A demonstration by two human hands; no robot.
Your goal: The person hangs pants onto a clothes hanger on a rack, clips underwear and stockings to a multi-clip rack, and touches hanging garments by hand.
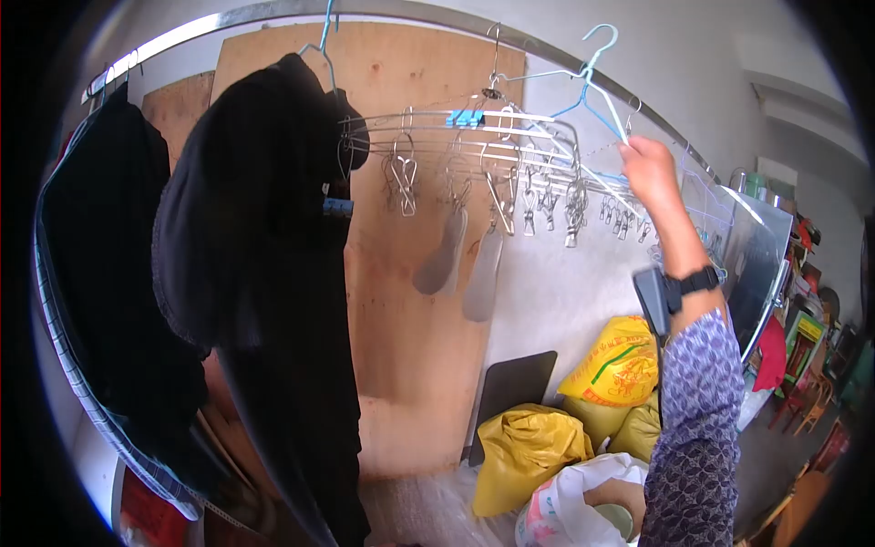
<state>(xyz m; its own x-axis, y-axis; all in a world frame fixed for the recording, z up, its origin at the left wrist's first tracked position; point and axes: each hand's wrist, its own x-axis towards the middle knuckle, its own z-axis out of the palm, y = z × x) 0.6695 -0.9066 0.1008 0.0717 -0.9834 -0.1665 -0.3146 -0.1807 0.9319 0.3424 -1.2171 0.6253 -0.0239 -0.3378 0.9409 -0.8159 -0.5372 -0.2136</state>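
Note:
My right hand (652, 170) is raised at the upper right, its fingers closed round one end of a light blue clothes hanger (584, 73). No garment hangs on that hanger, and its hook points upward. Just beside and below it is a wire drying rack (533, 117) with several metal clips. Two grey insole-shaped pieces (441, 260) dangle from the rack's clips. To the left, a black hooded garment (264, 201) hangs from another blue hanger (325, 55), with a blue clip (338, 207) near its edge. My left hand is out of view.
A metal rail (383, 9) runs across the top. Dark clothes (105, 237) hang at far left. A plywood board (410, 365) leans behind. Yellow sacks (533, 447) and a white bag (570, 497) stand below. Household items fill the right side.

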